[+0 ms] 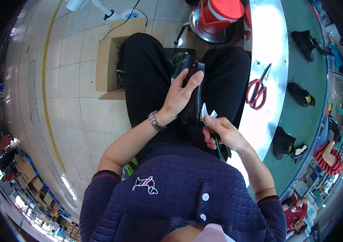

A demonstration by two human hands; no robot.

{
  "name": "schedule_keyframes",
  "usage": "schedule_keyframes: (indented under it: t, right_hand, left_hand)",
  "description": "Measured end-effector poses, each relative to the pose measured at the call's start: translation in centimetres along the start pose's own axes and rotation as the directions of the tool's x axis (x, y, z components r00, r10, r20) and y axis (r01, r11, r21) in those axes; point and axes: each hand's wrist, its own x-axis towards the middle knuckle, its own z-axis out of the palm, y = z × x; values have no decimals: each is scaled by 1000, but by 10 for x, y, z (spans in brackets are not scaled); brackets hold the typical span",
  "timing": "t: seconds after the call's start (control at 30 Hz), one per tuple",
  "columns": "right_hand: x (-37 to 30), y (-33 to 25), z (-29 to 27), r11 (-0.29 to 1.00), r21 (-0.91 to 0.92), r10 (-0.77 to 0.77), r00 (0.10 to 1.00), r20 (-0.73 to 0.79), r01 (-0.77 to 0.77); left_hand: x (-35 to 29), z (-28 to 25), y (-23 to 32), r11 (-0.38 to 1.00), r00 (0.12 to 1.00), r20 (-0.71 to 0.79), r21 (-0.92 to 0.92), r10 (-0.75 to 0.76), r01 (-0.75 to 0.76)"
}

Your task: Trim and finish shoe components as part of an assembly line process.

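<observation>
A black leather shoe or boot lies lengthwise in my lap between my thighs. My left hand is wrapped round its upper part, the thumb pressing on top. At the shoe's near right edge, my right hand grips pincers with bright silver curved jaws and green handles. The jaws are close against the shoe's side; whether they bite on it I cannot tell. Red-handled scissors lie slightly spread on the shiny metal bench to my right.
An open cardboard box stands on the tiled floor by my left leg. Ahead, a red bucket sits on a round metal stool. Beyond the bench, several black boots rest on a green conveyor. People work along its far side.
</observation>
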Motion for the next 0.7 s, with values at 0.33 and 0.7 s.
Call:
schedule_keyframes:
  t: [0.33,0.7]
  right_hand:
    - [-13,2,-3,939,-343,-26,996,-86,-5]
    - [-41,16,-8,753,-656,-242,902,-357,-58]
  left_hand:
    - [4,-4,-1,995,1000,9,-93,-16,17]
    - [-4,-3,-7,997,998,-56,-72,33,-37]
